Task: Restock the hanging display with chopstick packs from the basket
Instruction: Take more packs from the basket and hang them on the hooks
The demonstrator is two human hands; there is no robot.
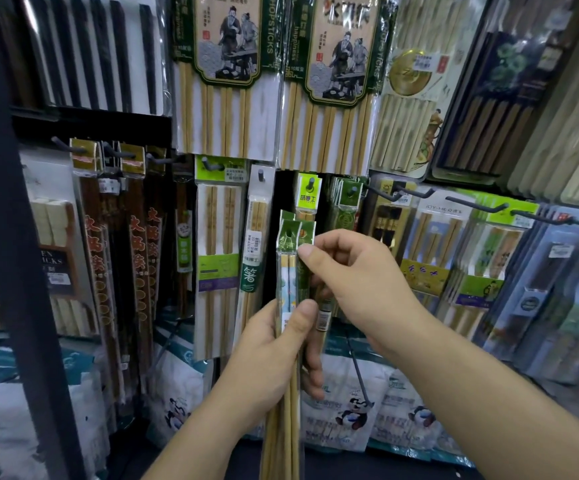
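My left hand (270, 355) grips a bundle of slim chopstick packs (290, 271) with green header cards, held upright in front of the hanging display. My right hand (354, 278) pinches the upper part of one pack in that bundle, thumb just below its green header. Behind the bundle a peg (310, 185) carries a narrow pack with a green and white header card. A peg to its right (352, 192) holds several packs with dark green headers like the ones in my hands. The basket is not in view.
Large bamboo chopstick packs (225, 81) hang above. Dark red packs (108, 254) hang at the left beside a black shelf post (14, 237). Bare hook ends (416, 194) stick out at the right. White bagged goods (350, 410) lie on the shelf below.
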